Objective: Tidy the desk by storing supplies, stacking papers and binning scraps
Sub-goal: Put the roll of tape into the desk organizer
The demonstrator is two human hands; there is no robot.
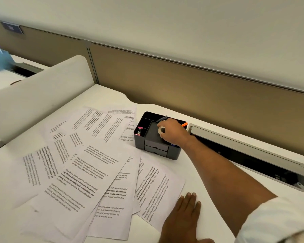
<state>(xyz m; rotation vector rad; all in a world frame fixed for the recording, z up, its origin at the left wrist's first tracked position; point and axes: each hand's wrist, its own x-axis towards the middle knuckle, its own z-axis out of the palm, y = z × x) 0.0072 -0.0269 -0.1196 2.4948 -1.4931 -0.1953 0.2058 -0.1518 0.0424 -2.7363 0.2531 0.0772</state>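
A white desk (209,172) under a tan partition carries it all, and over the organizer's (156,137) wide middle tray my right hand (174,130) has its fingers (162,135) pinched on a small, pale tape roll (161,130). I'd lower it flat into that tray before letting go, clear of the orange pen (184,124) and the pink clips (140,130) in the corner slot. My left hand (182,218) lies open by the fanned printed papers (88,163), not yet stacked.
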